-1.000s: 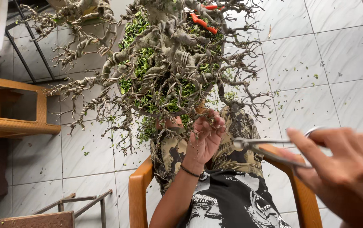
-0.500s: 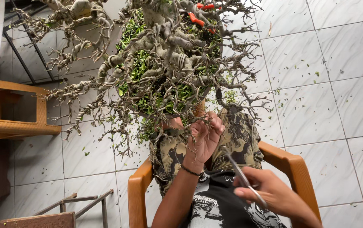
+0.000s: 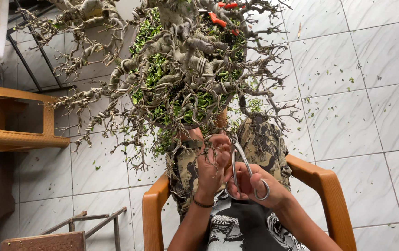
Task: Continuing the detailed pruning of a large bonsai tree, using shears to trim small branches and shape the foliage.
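A bonsai tree with twisted grey branches and small green leaves [image 3: 181,79] fills the upper middle of the frame, its twigs hanging down toward the lower centre. There the left hand [image 3: 212,162] is raised, palm toward the camera, fingers curled loosely among the lowest thin twigs; whether it actually pinches one cannot be told. A dark bracelet [image 3: 202,203] circles its wrist.

Just to the right of it, touching or nearly so, the right hand [image 3: 255,183] is closed around the looped handles of slim metal pruning scissors [image 3: 242,169]. The blades point up toward the twigs beside the left hand's fingertips, and they look nearly pressed together. The tree sits above both hands, its lowest twigs at the blade tips.

The person sits in an orange-brown plastic armchair [image 3: 327,186], wearing camouflage shorts [image 3: 264,144]. Cut green leaf bits lie scattered over the white marbled floor tiles [image 3: 362,107]. An orange woven plastic stool [image 3: 4,121] stands at the left edge.
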